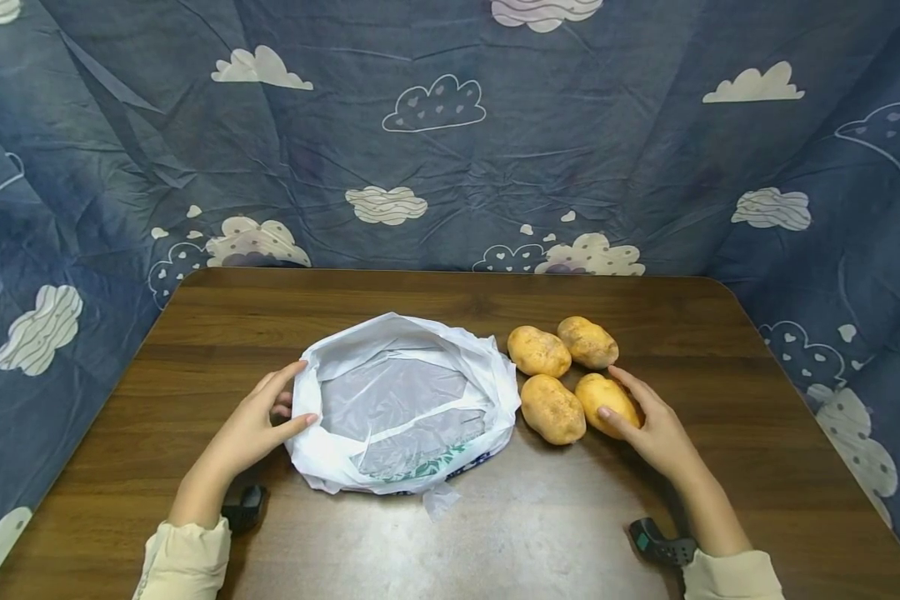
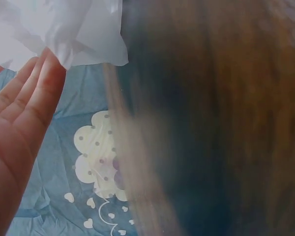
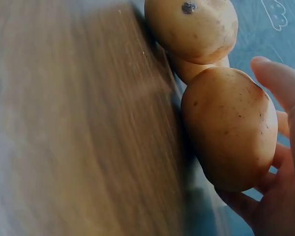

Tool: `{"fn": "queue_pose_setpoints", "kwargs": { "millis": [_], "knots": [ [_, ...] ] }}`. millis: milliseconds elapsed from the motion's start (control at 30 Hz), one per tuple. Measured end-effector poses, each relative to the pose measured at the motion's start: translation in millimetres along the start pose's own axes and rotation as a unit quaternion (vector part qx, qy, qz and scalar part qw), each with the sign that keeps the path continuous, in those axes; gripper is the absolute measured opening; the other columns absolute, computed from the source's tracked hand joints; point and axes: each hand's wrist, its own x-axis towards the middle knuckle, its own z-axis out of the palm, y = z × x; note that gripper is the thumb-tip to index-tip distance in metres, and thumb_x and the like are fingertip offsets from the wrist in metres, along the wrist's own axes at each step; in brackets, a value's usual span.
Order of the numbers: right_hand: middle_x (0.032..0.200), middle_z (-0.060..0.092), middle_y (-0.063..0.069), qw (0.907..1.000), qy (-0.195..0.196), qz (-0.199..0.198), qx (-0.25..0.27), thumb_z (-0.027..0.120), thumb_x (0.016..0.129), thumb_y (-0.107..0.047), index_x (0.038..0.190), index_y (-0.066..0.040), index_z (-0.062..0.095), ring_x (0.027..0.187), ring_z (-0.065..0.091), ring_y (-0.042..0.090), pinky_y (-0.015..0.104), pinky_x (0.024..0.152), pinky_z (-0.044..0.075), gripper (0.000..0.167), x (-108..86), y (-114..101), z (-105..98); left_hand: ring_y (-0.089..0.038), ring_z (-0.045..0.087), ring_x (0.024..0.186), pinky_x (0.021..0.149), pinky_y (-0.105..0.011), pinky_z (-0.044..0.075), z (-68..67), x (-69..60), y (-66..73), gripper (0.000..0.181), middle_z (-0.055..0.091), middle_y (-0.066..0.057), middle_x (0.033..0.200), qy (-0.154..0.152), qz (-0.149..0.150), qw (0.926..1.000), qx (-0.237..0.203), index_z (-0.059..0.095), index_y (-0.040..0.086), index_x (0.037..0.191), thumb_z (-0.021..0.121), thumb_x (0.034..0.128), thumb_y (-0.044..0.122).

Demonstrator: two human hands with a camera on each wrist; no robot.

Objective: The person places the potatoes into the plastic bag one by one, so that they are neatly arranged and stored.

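A white plastic bag [image 1: 405,400] lies on the table with its mouth spread wide, showing its lining. My left hand [image 1: 258,425] is at the bag's left rim, thumb tip over the edge. In the left wrist view, the straight fingers [image 2: 42,88] touch the hanging white plastic [image 2: 88,34]. To the bag's right, my right hand [image 1: 660,433] curves its fingers round the nearest potato [image 1: 607,404], which rests on the table. In the right wrist view this potato [image 3: 231,128] sits against the fingers; the thumb looks slightly apart from it.
Beside it are three more potatoes: one front left [image 1: 552,409], one back left [image 1: 538,351], one at the back [image 1: 587,342]. The brown wooden table [image 1: 217,333] ends at a blue cloud-patterned cloth [image 1: 450,167]. Dark bands are on the left wrist [image 1: 246,507] and right wrist [image 1: 660,543].
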Motion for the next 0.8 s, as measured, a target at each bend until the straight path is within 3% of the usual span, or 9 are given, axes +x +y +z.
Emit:
{"fn": "queue_pose_setpoints", "kwargs": {
  "millis": [300, 433, 533, 633, 800],
  "knots": [
    [0.129, 0.044, 0.011, 0.9998, 0.009, 0.012, 0.010, 0.069, 0.080, -0.019, 0.133, -0.013, 0.044, 0.112, 0.042, 0.026, 0.015, 0.083, 0.032, 0.058, -3.7, 0.7, 2.4, -0.020, 0.054, 0.082, 0.072, -0.032, 0.050, 1.1, -1.0, 0.0, 0.059, 0.045, -0.017, 0.118, 0.007, 0.009, 0.9998, -0.014, 0.041, 0.001, 0.130, 0.070, 0.0782, 0.007],
    [0.129, 0.044, 0.014, 0.9997, 0.008, 0.015, 0.015, 0.069, 0.080, -0.015, 0.132, -0.008, 0.044, 0.109, 0.043, 0.028, 0.013, 0.080, 0.032, 0.059, -4.8, -15.1, -1.0, -0.020, 0.057, 0.080, 0.072, -0.033, 0.051, 1.6, -2.0, -0.2, 0.059, 0.044, -0.018, 0.119, 0.004, 0.004, 0.9996, -0.028, 0.041, 0.001, 0.130, 0.069, 0.0784, 0.005],
    [0.128, 0.044, 0.015, 0.9997, 0.012, 0.018, 0.015, 0.069, 0.080, -0.015, 0.131, -0.008, 0.044, 0.109, 0.043, 0.029, 0.013, 0.080, 0.032, 0.058, -4.7, -12.4, -0.3, -0.019, 0.057, 0.078, 0.070, -0.030, 0.051, 1.8, -2.8, -0.8, 0.060, 0.043, -0.018, 0.119, 0.005, 0.004, 0.9991, -0.041, 0.040, 0.001, 0.131, 0.068, 0.0785, 0.003],
    [0.128, 0.045, 0.013, 0.9995, 0.020, 0.019, 0.012, 0.069, 0.080, -0.019, 0.132, -0.013, 0.045, 0.110, 0.043, 0.028, 0.013, 0.082, 0.031, 0.058, -4.5, 4.2, 3.7, -0.017, 0.057, 0.077, 0.069, -0.025, 0.051, 2.0, -3.3, -1.1, 0.060, 0.043, -0.018, 0.119, 0.006, 0.005, 0.9986, -0.052, 0.040, 0.001, 0.131, 0.068, 0.0784, 0.002],
    [0.125, 0.048, 0.011, 0.9987, 0.043, 0.021, 0.015, 0.071, 0.078, -0.017, 0.130, -0.012, 0.048, 0.108, 0.044, 0.022, 0.010, 0.081, 0.031, 0.057, -4.5, 3.5, 4.1, -0.015, 0.057, 0.076, 0.067, -0.022, 0.051, 2.5, -3.3, -1.8, 0.060, 0.042, -0.019, 0.118, 0.004, 0.000, 0.9974, -0.072, 0.039, 0.000, 0.131, 0.068, 0.0780, 0.000]
  ]
}}
